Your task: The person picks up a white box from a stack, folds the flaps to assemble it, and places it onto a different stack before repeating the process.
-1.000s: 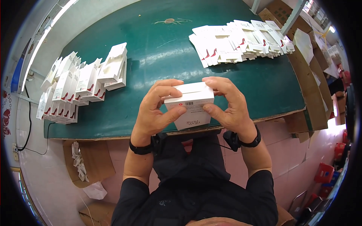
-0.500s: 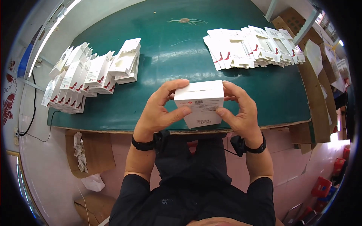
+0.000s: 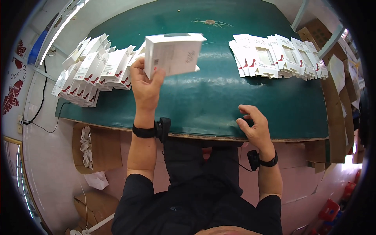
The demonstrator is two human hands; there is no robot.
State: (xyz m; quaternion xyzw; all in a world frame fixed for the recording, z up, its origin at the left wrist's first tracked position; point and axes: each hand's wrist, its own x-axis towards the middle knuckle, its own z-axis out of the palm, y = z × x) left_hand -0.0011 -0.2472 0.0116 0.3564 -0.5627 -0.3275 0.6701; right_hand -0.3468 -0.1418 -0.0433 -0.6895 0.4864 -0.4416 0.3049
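My left hand (image 3: 147, 86) grips one end of a white cardboard box (image 3: 172, 56), thumb on its printed face. That box is raised over the green table, tilted, its length running to the right. Close to its left stand assembled white boxes (image 3: 88, 66) with red high-heel shoe prints, stacked in rows. My right hand (image 3: 254, 123) hovers empty above the table's front edge, fingers curved and apart. At the back right, flat unfolded white cartons (image 3: 266, 56) with cut-out windows and the same shoe print lie overlapped in a fanned pile.
The green table (image 3: 211, 102) spans the view. Below its left end a brown carton (image 3: 105, 150) holds small white pieces. Cardboard (image 3: 337, 113) lines the table's right side, with a metal post (image 3: 333, 38) at the back right. A black cable (image 3: 44, 92) hangs on the left wall.
Both hands held the box near the front edge; my right hand has let go and stays near there. My left hand has carried the box forward and left, turning it.
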